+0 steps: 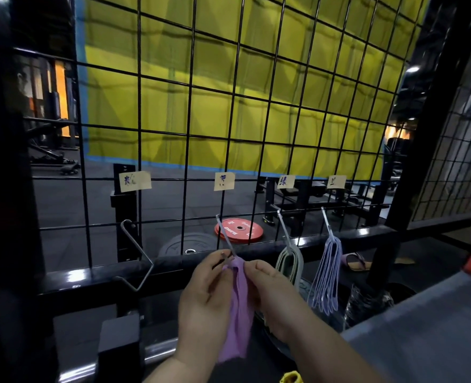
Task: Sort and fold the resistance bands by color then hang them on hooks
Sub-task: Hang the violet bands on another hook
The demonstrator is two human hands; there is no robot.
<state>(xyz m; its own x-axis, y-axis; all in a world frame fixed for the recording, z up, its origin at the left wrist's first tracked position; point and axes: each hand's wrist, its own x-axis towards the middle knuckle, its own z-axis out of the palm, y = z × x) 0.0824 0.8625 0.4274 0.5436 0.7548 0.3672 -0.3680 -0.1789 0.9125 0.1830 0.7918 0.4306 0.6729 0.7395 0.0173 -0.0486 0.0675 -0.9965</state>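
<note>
Leftmost, near the lower edge of the grid (190, 111), the first hook (134, 252) hangs bare. A row of four paper labels (134, 181) sits higher on the wires, one above each hook.

Next right, the second hook (224, 236) slants down toward the hands. The left hand (204, 288) has its fingers curled and pinches the top fold of the purple band (238, 308) right at this hook's tip. Cannot tell if the fold is over the tip. The band hangs straight down between the two palms. The right hand (273, 288) pinches the same fold from the other side, thumb and fingertips closed on it.

Behind the grid, on the floor: a black plate (184, 244), a red plate (239, 229) just beside it.

Further right, the third hook (284, 230) carries folded green bands (289, 261). The fourth hook (326, 222), toward the grid's lower right corner, carries lilac bands (326, 275) in long loops.

Bottom frame edge: a yellow item (291, 378), too cropped to identify.
</note>
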